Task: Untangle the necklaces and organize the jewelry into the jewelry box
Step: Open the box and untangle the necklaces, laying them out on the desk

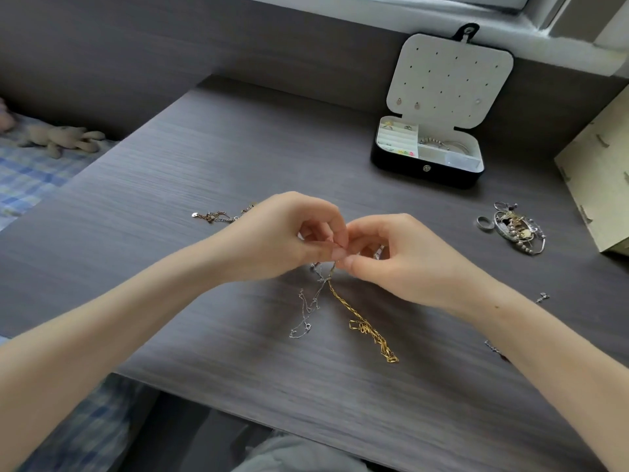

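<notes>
- The grey worktop [204, 165] carries everything.
- The jewelry box [427, 172] stands open at the far right, its lid upright and rings and bracelets in its compartments.
- My left hand [282, 236] and right hand [398, 264] meet mid-worktop, and the fingertips of both pinch the tangle [325, 275].
- A heap of jewelry [519, 228] lies right of my hands.
- The gold necklace [367, 327] and silver necklace [308, 308] trail from the tangle toward me.

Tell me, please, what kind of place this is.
Most likely a bedroom: the grey desk stands beside a blue-checked bed with a soft toy on it, below a window sill. An open jewelry box sits on the desk.
</notes>
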Demonstrator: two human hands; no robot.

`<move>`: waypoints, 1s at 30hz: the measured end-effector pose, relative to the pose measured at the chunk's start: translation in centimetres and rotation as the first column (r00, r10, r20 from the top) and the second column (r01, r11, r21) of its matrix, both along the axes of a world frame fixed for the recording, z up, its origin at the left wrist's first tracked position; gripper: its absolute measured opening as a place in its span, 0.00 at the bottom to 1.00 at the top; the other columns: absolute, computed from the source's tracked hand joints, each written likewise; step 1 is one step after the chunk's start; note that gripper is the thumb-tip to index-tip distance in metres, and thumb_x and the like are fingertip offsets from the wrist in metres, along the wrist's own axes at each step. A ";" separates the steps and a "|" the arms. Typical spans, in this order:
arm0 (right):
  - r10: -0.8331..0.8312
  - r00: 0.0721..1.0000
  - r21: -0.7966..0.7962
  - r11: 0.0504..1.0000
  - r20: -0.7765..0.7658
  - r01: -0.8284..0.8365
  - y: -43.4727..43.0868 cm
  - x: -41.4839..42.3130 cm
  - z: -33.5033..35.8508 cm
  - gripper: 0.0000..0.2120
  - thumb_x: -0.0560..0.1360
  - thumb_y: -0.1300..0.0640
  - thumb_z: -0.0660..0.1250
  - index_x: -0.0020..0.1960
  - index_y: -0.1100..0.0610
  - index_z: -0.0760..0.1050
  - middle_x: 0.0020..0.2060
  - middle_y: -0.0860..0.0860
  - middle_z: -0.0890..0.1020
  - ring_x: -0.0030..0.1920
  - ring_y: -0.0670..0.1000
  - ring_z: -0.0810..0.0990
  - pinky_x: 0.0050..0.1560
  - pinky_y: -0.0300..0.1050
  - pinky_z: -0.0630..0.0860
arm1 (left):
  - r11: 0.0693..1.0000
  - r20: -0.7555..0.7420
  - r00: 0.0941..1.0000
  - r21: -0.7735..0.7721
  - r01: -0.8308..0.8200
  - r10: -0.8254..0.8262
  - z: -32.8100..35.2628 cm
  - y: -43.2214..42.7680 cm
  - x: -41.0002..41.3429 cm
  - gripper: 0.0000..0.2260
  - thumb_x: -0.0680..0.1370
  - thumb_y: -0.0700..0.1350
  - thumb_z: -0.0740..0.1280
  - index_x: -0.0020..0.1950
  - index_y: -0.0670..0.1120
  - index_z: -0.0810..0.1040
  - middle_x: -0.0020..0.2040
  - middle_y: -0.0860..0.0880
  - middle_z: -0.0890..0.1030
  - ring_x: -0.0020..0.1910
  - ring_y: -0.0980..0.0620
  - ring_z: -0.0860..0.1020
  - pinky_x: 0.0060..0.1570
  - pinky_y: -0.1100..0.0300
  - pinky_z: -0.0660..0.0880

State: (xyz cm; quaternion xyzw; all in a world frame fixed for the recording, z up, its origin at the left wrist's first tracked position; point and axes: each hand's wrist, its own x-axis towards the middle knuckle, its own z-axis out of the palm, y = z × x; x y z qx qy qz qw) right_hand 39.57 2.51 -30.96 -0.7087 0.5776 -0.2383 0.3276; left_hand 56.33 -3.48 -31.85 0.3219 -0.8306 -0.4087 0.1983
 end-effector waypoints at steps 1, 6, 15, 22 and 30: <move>-0.001 1.000 0.008 1.000 0.005 0.001 0.1 -0.1 0.1 0.07 0.73 0.61 0.68 0.43 0.50 0.80 0.30 0.43 0.79 0.29 0.43 0.69 0.31 0.31 0.65 | 1.000 -0.002 1.000 0.001 0.000 0.000 -0.1 -0.1 -0.3 0.04 0.72 0.41 0.73 0.40 0.49 0.81 0.32 0.54 0.79 0.31 0.57 0.73 0.32 0.68 0.66; -0.097 0.995 0.048 0.994 0.037 0.095 0.2 -0.2 -0.3 0.02 0.70 0.58 0.72 0.42 0.54 0.83 0.33 0.50 0.84 0.32 0.43 0.74 0.36 0.38 0.69 | 1.000 -0.017 1.000 0.020 -0.011 0.011 -0.4 -0.3 -1.2 0.02 0.72 0.42 0.73 0.41 0.48 0.81 0.33 0.50 0.82 0.35 0.44 0.77 0.35 0.59 0.70; -0.253 0.963 0.006 0.967 -0.090 0.254 -0.3 0.4 -1.0 0.07 0.71 0.55 0.71 0.34 0.53 0.79 0.27 0.46 0.82 0.32 0.41 0.78 0.37 0.35 0.71 | 0.955 0.038 0.969 -0.186 -0.233 0.244 -0.7 -0.1 -0.4 0.10 0.71 0.51 0.72 0.36 0.52 0.71 0.31 0.56 0.76 0.32 0.59 0.73 0.35 0.64 0.69; -0.264 0.913 -0.117 0.964 -0.310 0.239 -0.5 0.9 -1.0 0.04 0.72 0.49 0.69 0.44 0.48 0.78 0.32 0.42 0.76 0.40 0.46 0.75 0.41 0.41 0.69 | 0.922 0.257 0.938 -0.365 -0.129 0.233 -1.7 3.4 1.0 0.14 0.70 0.56 0.69 0.31 0.55 0.66 0.33 0.57 0.71 0.35 0.58 0.69 0.35 0.71 0.62; -0.178 0.908 -0.094 0.984 -0.380 0.153 2.4 0.4 -0.2 0.05 0.70 0.46 0.70 0.40 0.47 0.77 0.30 0.42 0.74 0.35 0.43 0.71 0.38 0.40 0.67 | 0.860 0.286 0.932 -0.509 -0.049 0.222 -2.0 5.5 1.3 0.06 0.76 0.47 0.65 0.39 0.48 0.73 0.39 0.53 0.71 0.38 0.51 0.72 0.36 0.65 0.60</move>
